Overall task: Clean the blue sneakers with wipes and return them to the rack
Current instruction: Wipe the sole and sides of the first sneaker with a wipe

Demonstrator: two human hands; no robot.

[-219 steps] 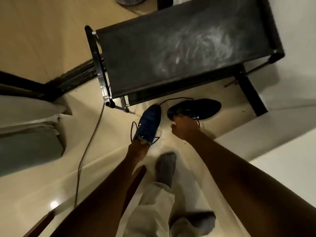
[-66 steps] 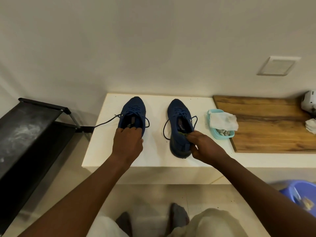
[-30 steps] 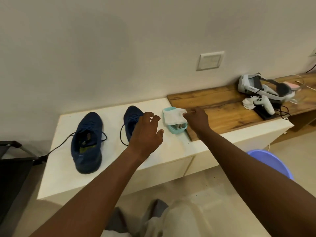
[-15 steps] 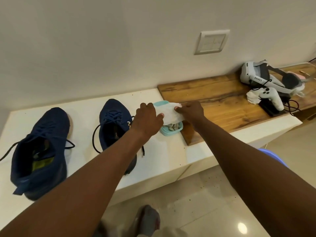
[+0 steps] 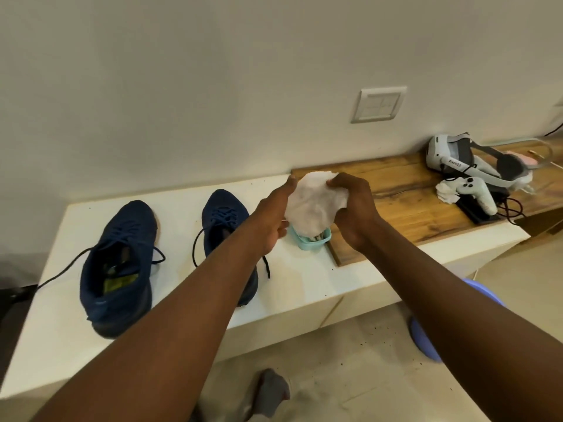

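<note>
Under both hands, a white ledge [image 5: 304, 287], cut off at the lower left edge. Right of the right hand [image 5: 353, 214], a wooden board [image 5: 405, 205] on that ledge, far end out of frame, bearing a headset [image 5: 457, 159] and a controller [image 5: 476, 193]. Just left of the left hand [image 5: 271, 217], the nearer sneaker [image 5: 224, 214], blue, half hidden behind the forearm; beyond it the outer sneaker [image 5: 118, 263], in full view. Below the right forearm, a purple basin [image 5: 422, 339], mostly covered. Between the hands, a crumpled white wipe [image 5: 313, 205], gripped by curled right fingers at its top and held from the left by thumb and partly hidden fingers. Directly beneath, a teal tub [image 5: 310, 242], contents hard to make out.
</note>
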